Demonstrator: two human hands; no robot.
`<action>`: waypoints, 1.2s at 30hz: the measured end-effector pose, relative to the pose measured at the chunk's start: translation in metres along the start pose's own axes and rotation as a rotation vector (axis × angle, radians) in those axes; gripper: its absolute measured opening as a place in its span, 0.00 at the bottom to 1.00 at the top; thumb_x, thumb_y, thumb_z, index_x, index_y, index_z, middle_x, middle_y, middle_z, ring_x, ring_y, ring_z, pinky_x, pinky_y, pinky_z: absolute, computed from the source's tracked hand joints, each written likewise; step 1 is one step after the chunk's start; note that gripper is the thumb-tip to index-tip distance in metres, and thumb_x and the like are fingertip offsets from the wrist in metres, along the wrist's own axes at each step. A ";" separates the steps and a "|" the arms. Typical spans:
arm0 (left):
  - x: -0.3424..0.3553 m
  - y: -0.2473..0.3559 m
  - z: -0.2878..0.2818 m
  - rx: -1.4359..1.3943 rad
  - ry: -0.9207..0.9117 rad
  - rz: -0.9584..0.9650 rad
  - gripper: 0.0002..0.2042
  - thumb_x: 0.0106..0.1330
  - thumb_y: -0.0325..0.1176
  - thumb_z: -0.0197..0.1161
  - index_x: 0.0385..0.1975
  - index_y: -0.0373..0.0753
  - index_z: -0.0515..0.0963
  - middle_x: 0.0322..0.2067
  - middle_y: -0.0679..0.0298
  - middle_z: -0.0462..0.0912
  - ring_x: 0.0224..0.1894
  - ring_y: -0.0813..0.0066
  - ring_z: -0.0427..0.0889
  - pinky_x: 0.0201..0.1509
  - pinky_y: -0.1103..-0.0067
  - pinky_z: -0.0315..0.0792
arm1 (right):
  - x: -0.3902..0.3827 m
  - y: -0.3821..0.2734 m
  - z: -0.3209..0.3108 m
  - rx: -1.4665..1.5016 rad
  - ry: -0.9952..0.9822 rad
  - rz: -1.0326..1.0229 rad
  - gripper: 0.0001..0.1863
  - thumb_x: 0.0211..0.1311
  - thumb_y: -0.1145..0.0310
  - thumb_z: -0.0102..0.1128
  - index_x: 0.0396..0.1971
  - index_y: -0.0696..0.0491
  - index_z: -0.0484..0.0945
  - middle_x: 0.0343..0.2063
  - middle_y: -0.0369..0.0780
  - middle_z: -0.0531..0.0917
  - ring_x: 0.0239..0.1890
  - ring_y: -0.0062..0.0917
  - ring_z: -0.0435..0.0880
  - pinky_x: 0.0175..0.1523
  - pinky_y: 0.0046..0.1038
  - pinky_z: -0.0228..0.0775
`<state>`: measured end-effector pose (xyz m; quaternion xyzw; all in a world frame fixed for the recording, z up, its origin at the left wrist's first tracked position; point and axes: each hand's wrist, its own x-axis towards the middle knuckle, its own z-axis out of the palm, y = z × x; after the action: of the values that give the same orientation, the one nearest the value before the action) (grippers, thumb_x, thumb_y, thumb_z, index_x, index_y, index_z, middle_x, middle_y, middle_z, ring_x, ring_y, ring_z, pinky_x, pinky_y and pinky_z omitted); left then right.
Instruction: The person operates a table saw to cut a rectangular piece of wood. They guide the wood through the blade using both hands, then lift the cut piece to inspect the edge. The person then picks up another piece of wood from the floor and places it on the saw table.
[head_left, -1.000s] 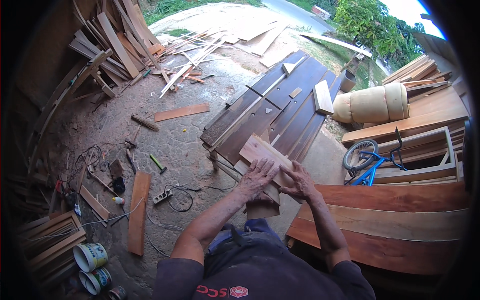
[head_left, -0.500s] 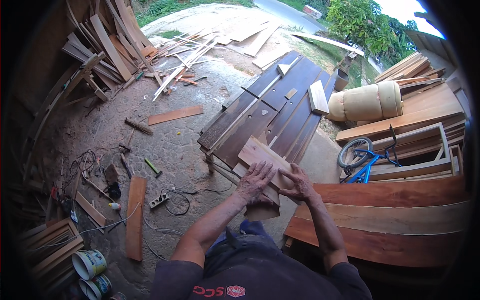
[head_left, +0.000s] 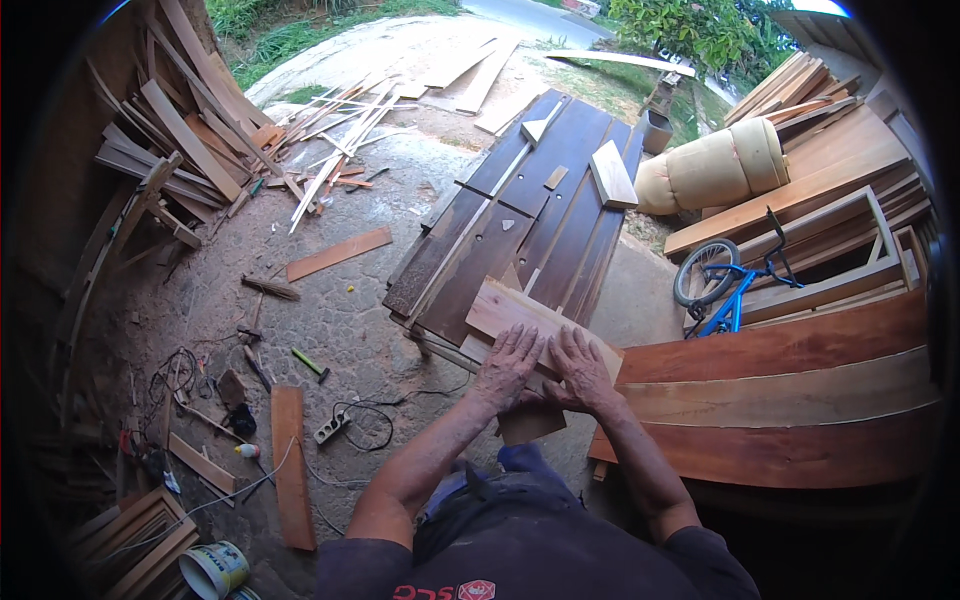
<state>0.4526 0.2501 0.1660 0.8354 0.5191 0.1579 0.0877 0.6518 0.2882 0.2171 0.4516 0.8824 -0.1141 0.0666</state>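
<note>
A pale wooden board lies slantwise across the near end of the dark workbench. My left hand rests on its near side, palm down, fingers stretched forward. Close beside it my right hand lies flat on the same board, fingers extended. Other wood pieces show beneath the board; how they fit together is hidden by my hands. Below my wrists, toward my body, a brownish board end sticks out. Farther up the bench are a pale wood block and a small wood strip.
To the right are wide reddish planks, a blue bicycle and a rolled foam bundle. On the floor at left lie a green-handled hammer, a power strip with cord, and a plank. Scrap wood is heaped behind.
My right hand has shifted from gripping the board's right side to lying flat on it, closer to my left hand. My view has turned slightly.
</note>
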 end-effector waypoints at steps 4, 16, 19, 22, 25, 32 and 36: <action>0.004 -0.002 -0.007 0.034 -0.087 0.016 0.44 0.53 0.47 0.68 0.69 0.35 0.57 0.71 0.47 0.56 0.74 0.46 0.50 0.76 0.57 0.44 | -0.007 -0.033 0.019 0.067 0.078 0.072 0.44 0.52 0.58 0.59 0.68 0.61 0.56 0.70 0.56 0.56 0.73 0.52 0.51 0.73 0.51 0.47; 0.006 -0.001 -0.001 0.134 -0.069 0.089 0.29 0.63 0.32 0.52 0.66 0.29 0.61 0.67 0.41 0.61 0.70 0.39 0.57 0.73 0.53 0.51 | -0.012 -0.035 0.033 -0.063 0.108 0.026 0.42 0.54 0.63 0.60 0.67 0.65 0.56 0.69 0.58 0.55 0.73 0.51 0.53 0.75 0.46 0.47; 0.004 -0.002 -0.003 0.148 -0.089 0.105 0.29 0.63 0.32 0.52 0.65 0.28 0.62 0.67 0.41 0.61 0.70 0.38 0.57 0.73 0.53 0.52 | -0.010 -0.039 0.027 -0.057 0.097 0.038 0.38 0.57 0.66 0.57 0.67 0.65 0.57 0.69 0.58 0.57 0.73 0.50 0.55 0.74 0.46 0.49; 0.006 -0.001 -0.006 0.156 -0.079 0.123 0.29 0.63 0.32 0.52 0.65 0.28 0.62 0.66 0.41 0.61 0.70 0.38 0.58 0.73 0.53 0.53 | -0.009 -0.033 0.044 -0.052 0.182 0.042 0.36 0.58 0.68 0.54 0.66 0.65 0.58 0.68 0.58 0.59 0.72 0.50 0.56 0.73 0.46 0.52; 0.006 -0.001 -0.004 0.179 -0.077 0.119 0.28 0.64 0.32 0.52 0.65 0.29 0.63 0.66 0.41 0.62 0.69 0.39 0.60 0.72 0.54 0.54 | -0.008 -0.033 0.044 -0.068 0.188 0.029 0.35 0.59 0.68 0.53 0.66 0.65 0.59 0.68 0.58 0.60 0.72 0.50 0.58 0.72 0.46 0.54; 0.023 -0.006 0.000 0.210 -0.082 0.119 0.27 0.66 0.33 0.50 0.64 0.28 0.63 0.66 0.42 0.63 0.69 0.40 0.61 0.72 0.55 0.56 | 0.002 -0.020 0.043 -0.089 0.205 0.018 0.34 0.60 0.68 0.52 0.66 0.64 0.59 0.68 0.58 0.60 0.71 0.49 0.58 0.71 0.45 0.55; 0.031 -0.008 0.002 0.215 -0.075 0.127 0.27 0.66 0.33 0.49 0.64 0.28 0.63 0.66 0.42 0.64 0.69 0.40 0.61 0.72 0.55 0.56 | 0.008 -0.012 0.044 -0.106 0.186 0.022 0.35 0.60 0.68 0.52 0.67 0.64 0.59 0.68 0.57 0.60 0.71 0.49 0.59 0.71 0.45 0.56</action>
<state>0.4593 0.2813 0.1667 0.8766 0.4752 0.0754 0.0068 0.6377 0.2761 0.1747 0.4656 0.8846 -0.0240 0.0095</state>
